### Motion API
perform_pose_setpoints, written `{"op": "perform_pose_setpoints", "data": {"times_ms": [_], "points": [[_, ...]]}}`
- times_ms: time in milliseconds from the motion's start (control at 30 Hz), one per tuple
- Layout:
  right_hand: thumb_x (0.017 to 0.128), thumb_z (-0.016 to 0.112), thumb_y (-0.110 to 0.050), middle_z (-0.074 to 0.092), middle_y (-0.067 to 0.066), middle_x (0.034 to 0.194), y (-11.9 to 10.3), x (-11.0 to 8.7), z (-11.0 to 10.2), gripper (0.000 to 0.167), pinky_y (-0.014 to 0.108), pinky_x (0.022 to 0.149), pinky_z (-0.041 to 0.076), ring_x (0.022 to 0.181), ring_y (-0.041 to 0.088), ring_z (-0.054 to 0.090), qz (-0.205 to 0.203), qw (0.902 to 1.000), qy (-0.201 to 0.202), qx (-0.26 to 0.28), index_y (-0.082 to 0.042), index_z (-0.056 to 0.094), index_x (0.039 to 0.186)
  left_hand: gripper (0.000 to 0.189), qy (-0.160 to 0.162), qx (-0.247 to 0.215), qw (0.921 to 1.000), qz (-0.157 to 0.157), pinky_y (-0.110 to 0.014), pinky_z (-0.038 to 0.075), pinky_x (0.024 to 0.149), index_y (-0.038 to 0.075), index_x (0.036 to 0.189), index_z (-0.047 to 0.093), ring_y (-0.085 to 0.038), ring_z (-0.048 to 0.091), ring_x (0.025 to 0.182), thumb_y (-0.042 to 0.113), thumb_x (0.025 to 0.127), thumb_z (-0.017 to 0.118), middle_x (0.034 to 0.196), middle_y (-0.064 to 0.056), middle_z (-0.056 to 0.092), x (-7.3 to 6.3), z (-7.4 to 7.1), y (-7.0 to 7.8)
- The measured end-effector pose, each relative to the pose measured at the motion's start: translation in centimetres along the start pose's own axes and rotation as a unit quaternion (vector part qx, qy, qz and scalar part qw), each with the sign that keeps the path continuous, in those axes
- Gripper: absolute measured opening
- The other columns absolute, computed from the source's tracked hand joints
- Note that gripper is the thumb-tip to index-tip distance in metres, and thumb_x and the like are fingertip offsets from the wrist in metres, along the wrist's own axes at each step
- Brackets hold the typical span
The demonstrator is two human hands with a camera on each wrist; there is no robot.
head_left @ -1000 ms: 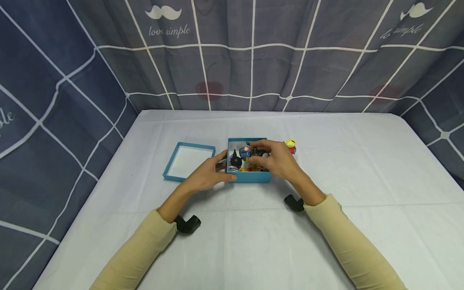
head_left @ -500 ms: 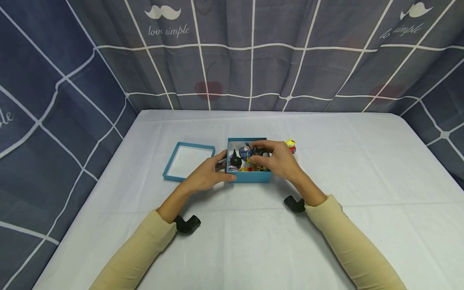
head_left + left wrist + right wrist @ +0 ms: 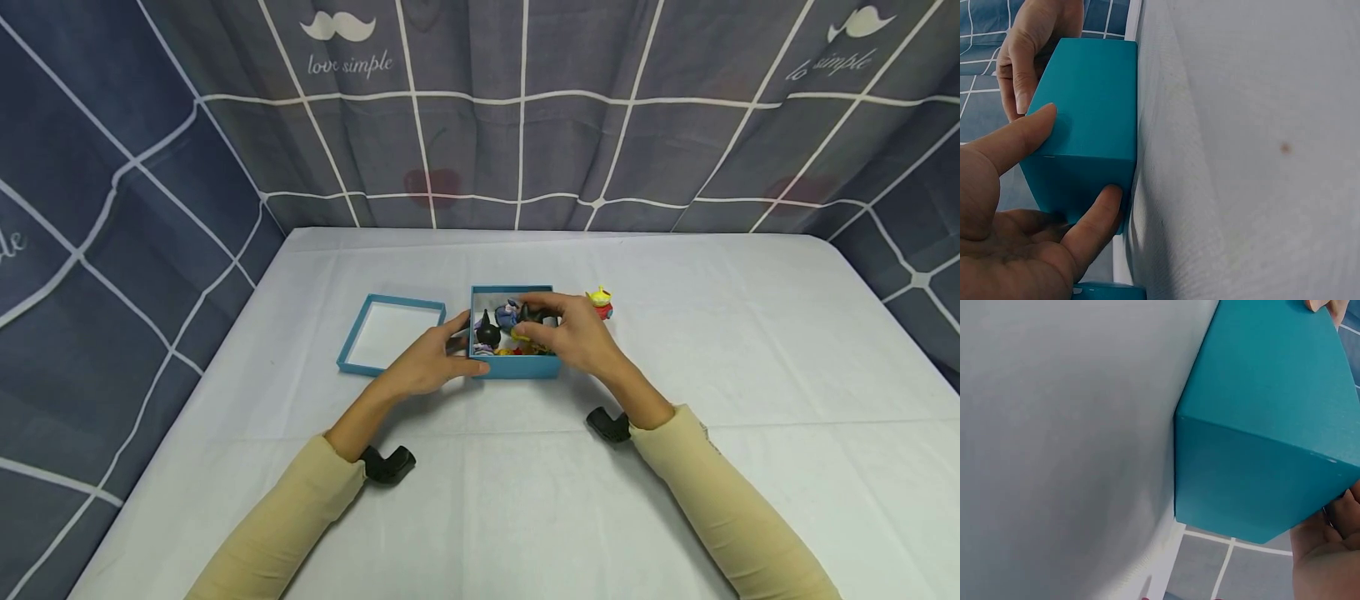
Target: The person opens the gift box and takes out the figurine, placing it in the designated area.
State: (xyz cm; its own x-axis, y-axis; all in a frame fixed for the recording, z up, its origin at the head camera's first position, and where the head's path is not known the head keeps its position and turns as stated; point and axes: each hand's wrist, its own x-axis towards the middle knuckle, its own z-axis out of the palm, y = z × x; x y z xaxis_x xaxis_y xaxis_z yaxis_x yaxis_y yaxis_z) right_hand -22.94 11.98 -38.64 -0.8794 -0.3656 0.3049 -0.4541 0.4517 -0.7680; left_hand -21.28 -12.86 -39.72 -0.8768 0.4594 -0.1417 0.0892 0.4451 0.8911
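A blue open-topped box holds several small toy figures. Among them are a black one with a pointed tip and a blue one. My left hand holds the box's near left corner, thumb on the front wall and fingers at the left side; the left wrist view shows the thumb and index finger against the box. Reaching in over the right wall, my right hand pinches a dark toy figure, partly covered by the fingers. In the right wrist view the box hides most fingertips.
Left of the box lies its blue-rimmed lid, white inside facing up. A yellow and red toy figure stands right of the box. White cloth covers the table, with a gridded dark curtain behind it.
The right hand's fingers shift slightly lower among the figures in the box, and the dark and blue figures settle a little. The left hand, box and lid stay put.
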Motion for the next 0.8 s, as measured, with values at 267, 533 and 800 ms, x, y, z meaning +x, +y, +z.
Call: {"op": "perform_pose_setpoints", "data": {"times_ms": [267, 533, 800], "points": [[0.09, 0.075, -0.017, 0.07, 0.008, 0.109, -0.14, -0.17, -0.41, 0.04, 0.031, 0.063, 0.047, 0.089, 0.02, 0.062, -0.011, 0.9998, -0.004, 0.016, -0.001, 0.066, 0.126, 0.095, -0.003, -0.003, 1.0, 0.0, -0.044, 0.036, 0.109, 0.002, 0.158, 0.013, -0.029, 0.036, 0.14, 0.026, 0.09, 0.075, 0.156, -0.016, 0.032, -0.05, 0.04, 0.18], [0.091, 0.074, -0.018, 0.07, 0.008, 0.11, -0.19, -0.04, -0.47, 0.041, 0.03, 0.064, 0.049, 0.086, 0.019, 0.062, -0.026, 0.9995, -0.02, 0.005, 0.0, 0.066, 0.126, 0.095, 0.002, 0.007, 1.0, -0.004, -0.044, 0.035, 0.109, 0.003, 0.158, 0.014, -0.031, 0.036, 0.14, 0.026, 0.089, 0.075, 0.159, -0.014, 0.024, 0.02, -0.1, -0.05], [0.091, 0.073, -0.015, 0.07, 0.008, 0.11, -0.75, -0.21, -0.54, 0.04, 0.029, 0.061, 0.047, 0.084, 0.019, 0.06, -0.036, 0.9989, -0.024, 0.016, 0.001, 0.065, 0.127, 0.094, 0.001, -0.005, 1.0, 0.002, -0.043, 0.038, 0.107, 0.001, 0.157, 0.014, -0.029, 0.039, 0.139, 0.022, 0.089, 0.076, 0.157, -0.016, 0.028, 0.09, -0.04, 0.02]]}}
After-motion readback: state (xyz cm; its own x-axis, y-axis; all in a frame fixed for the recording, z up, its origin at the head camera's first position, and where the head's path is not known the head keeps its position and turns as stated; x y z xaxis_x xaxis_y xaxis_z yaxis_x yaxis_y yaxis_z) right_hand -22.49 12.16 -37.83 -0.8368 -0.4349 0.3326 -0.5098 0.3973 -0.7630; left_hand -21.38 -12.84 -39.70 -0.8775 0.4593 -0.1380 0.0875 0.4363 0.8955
